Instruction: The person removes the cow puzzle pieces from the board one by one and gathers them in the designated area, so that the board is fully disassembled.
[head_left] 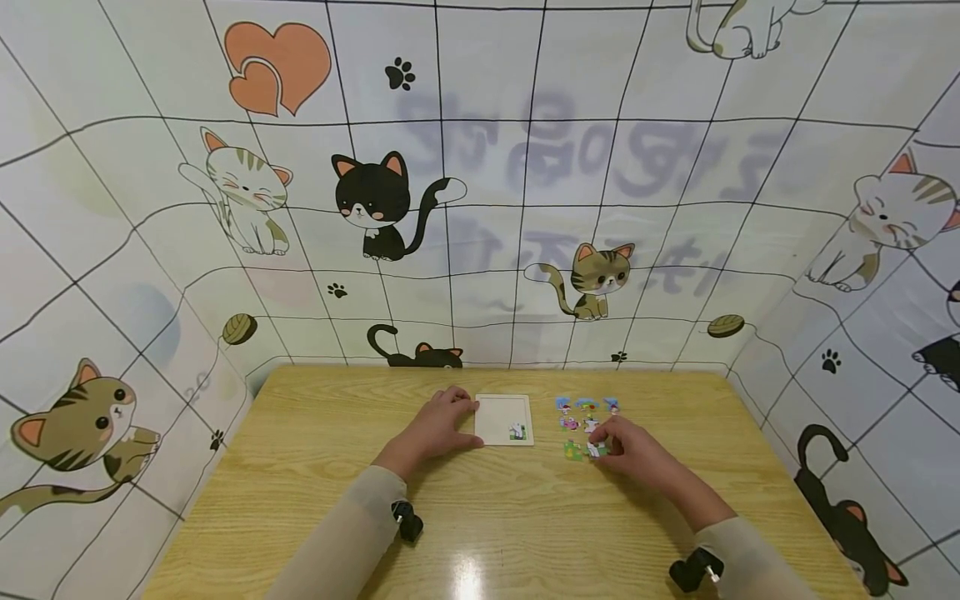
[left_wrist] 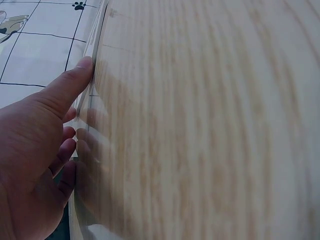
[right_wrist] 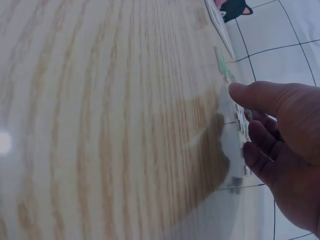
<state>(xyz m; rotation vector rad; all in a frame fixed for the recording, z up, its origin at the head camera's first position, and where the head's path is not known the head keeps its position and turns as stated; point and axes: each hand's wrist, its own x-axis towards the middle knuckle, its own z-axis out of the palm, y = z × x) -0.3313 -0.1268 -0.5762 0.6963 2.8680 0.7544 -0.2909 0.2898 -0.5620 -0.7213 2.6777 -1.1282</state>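
A square white puzzle tray [head_left: 498, 417] lies flat on the table, with one small picture piece [head_left: 517, 431] in its lower right corner. My left hand [head_left: 442, 425] rests at the tray's left edge, thumb near the bottom corner and fingers higher up. In the left wrist view, that hand [left_wrist: 40, 135] has its thumb extended along the tabletop. Right of the tray, my right hand [head_left: 636, 452] pinches a jigsaw puzzle piece [head_left: 596, 449] low over the table. The right wrist view shows this hand [right_wrist: 290, 135] with thumb and fingers close together, mostly covering the piece.
Several loose puzzle pieces [head_left: 570, 423] lie in rough rows right of the tray, and a green one [head_left: 573, 451] sits just left of my right fingertips. The wooden table [head_left: 337, 467] ends at a wall sheet [head_left: 487, 208] printed with cats.
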